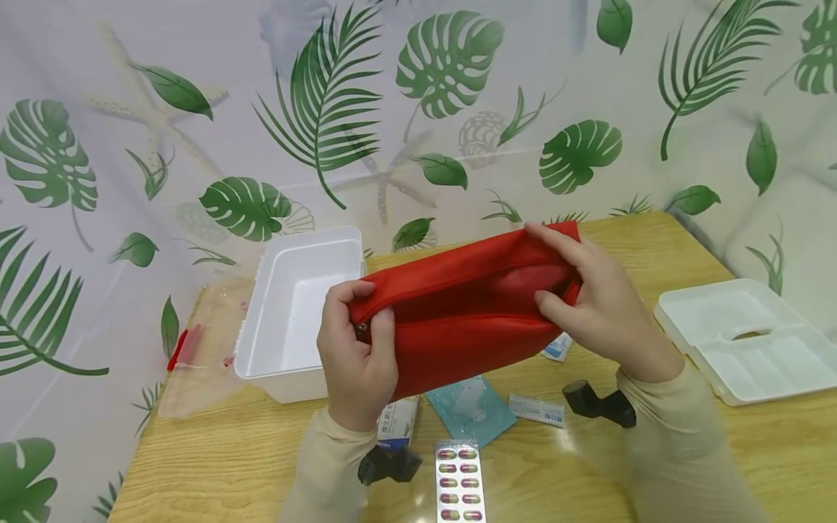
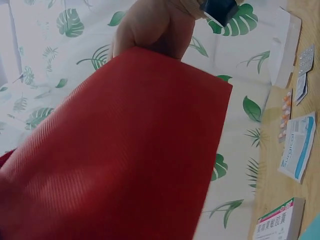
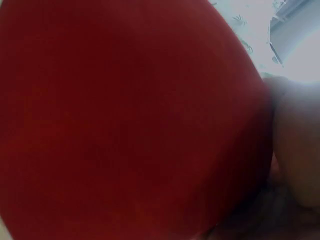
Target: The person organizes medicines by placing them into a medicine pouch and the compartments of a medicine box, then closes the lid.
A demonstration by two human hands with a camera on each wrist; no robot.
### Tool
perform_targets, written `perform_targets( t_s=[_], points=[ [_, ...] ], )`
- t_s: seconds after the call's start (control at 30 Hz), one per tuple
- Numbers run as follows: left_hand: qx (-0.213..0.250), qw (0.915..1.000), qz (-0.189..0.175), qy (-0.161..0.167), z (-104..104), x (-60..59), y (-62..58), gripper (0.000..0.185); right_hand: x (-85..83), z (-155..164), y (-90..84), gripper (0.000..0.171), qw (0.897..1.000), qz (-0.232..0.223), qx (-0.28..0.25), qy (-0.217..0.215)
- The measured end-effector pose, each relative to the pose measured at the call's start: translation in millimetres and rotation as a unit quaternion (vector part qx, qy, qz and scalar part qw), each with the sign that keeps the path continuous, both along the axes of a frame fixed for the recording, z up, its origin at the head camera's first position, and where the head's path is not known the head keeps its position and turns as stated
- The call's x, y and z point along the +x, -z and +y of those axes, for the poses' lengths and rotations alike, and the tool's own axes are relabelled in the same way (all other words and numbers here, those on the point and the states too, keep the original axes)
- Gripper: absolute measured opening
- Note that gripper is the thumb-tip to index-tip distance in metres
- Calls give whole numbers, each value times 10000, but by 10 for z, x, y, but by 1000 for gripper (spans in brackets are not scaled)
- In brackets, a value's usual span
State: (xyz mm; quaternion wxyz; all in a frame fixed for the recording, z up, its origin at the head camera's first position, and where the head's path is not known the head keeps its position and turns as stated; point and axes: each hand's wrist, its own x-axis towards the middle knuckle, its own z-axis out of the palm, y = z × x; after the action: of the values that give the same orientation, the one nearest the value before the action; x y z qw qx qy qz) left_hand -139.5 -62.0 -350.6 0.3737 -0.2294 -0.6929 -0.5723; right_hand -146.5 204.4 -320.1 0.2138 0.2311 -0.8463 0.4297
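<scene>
A red fabric zip pouch [image 1: 467, 312] is held above the wooden table [image 1: 216, 465], between both hands. My left hand [image 1: 358, 341] grips its left end, fingers curled round the fabric at the zip pull [image 1: 362, 332]. My right hand [image 1: 591, 298] pinches the pouch's right end, thumb below and fingers over the top edge. The pouch mouth looks slightly parted along the top. In the left wrist view the red pouch [image 2: 110, 155] fills most of the frame. The right wrist view shows only the red pouch [image 3: 125, 115] fabric up close.
An open white plastic box [image 1: 294, 312] stands at the left, its white lid [image 1: 745, 341] at the right. Under the pouch lie a pill blister [image 1: 460, 483], a teal packet [image 1: 472, 408], small medicine boxes [image 1: 397, 423] and sachets [image 1: 536, 410]. A leaf-print curtain [image 1: 418, 109] backs the table.
</scene>
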Motion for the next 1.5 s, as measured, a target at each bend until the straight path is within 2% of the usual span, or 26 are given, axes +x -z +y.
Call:
perform_targets(
  t_s=[0.1,0.2,0.3,0.43,0.53,0.63,0.7,0.77,0.87,0.97,1.0,1.07,1.13,1.2,1.33,1.4,1.5],
  points=[
    [136,9993,-343,-70,-18,-34,38,20,-12,66,11,41,9987,-65,84,-496],
    [260,9977,-610,-99,-26,-47,52,18,-33,110,26,34,9966,-217,307,-737],
    [206,9966,-791,-61,-17,-46,54,19,-67,134,48,37,9923,-538,792,-782],
    [-39,9954,-959,-9,13,-49,75,24,-105,170,92,50,9837,-862,1313,-874],
    [-326,9942,-1026,18,31,-52,94,30,-126,215,118,60,9807,-1098,1277,-990],
    [-687,9924,-1020,-6,40,-61,110,40,-142,292,135,62,9801,-1488,839,-1014],
    [-893,9916,-928,-92,43,-70,122,47,-154,359,140,63,9791,-1753,460,-918],
    [-1052,9906,-838,-243,43,-77,133,51,-182,435,146,64,9798,-1894,128,-624],
    [-1160,9900,-722,-356,45,-78,143,48,-244,547,165,65,9779,-2043,-449,-9],
    [-1491,9847,-858,-272,50,-69,150,38,-324,653,211,64,9741,-1972,-844,722],
    [-1736,9802,-918,-245,53,-69,162,34,-346,684,232,64,9728,-1913,-920,926],
    [-2405,9642,-1104,-194,77,-68,189,29,-381,755,267,67,9715,-1741,-838,1373],
    [-3188,9385,-1314,-167,106,-67,233,28,-414,807,298,73,9702,-1588,-746,1672],
    [-3888,9078,-1571,-96,136,-62,281,31,-439,837,324,78,9702,-1450,-593,1847],
    [-4837,8471,-2201,108,193,-53,386,41,-467,849,356,82,9718,-1405,-318,1864],
    [-5153,8234,-2376,63,215,-60,439,45,-475,846,364,81,9727,-1441,-235,1804],
    [-5449,8025,-2424,-154,246,-92,527,50,-478,852,361,81,9724,-1474,-200,1799]
  ],
)
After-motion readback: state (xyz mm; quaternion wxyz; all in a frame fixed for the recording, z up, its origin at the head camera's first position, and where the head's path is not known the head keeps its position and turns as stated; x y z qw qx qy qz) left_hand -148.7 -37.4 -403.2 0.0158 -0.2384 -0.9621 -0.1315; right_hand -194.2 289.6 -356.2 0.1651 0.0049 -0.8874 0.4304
